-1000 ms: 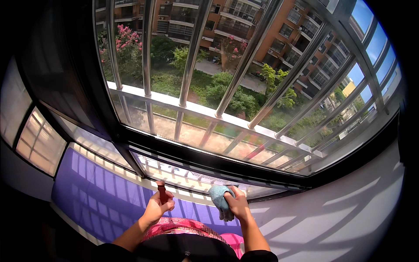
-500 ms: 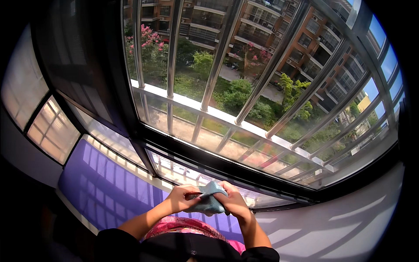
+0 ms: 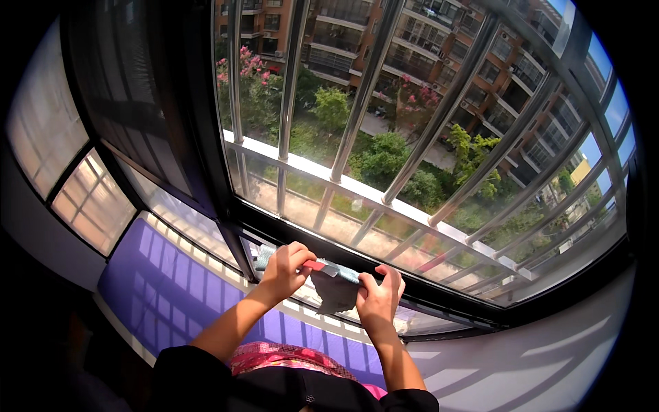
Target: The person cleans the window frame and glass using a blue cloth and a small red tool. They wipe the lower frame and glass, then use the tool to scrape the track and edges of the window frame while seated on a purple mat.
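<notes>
A purple pad (image 3: 168,295) is lying below the windows. The left hand's (image 3: 283,271) grip is holding a red-handled tool (image 3: 315,266) against a blue-grey cloth (image 3: 338,293), which is hanging between both hands before the black window frame (image 3: 446,298). The right hand (image 3: 379,295) is pinching the cloth's edge narrowly.
</notes>
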Action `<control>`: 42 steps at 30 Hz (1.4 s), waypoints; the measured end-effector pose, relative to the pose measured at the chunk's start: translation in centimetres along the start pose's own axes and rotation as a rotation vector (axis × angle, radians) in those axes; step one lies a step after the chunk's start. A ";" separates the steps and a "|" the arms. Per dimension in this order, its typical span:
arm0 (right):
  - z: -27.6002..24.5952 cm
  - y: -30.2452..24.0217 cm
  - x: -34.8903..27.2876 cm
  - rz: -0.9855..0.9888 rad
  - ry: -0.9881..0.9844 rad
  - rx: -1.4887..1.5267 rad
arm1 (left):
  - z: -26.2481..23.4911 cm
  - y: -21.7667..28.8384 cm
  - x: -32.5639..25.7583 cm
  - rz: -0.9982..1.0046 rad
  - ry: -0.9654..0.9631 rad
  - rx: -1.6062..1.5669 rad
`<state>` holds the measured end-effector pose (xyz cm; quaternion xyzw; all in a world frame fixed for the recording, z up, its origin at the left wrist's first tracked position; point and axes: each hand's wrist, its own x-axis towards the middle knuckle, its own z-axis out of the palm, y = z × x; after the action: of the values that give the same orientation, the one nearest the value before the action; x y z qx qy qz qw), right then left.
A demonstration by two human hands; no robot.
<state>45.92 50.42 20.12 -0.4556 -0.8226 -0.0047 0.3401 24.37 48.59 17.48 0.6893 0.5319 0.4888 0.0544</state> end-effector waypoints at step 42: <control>21.8 -17.6 7.4 -0.379 -0.055 -0.085 | -5.2 -8.9 -15.3 -1.030 0.611 -0.529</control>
<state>17.94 52.54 12.90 -0.3063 -0.9017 -0.0911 0.2911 15.14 38.04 5.47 0.1397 0.6474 0.6884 0.2957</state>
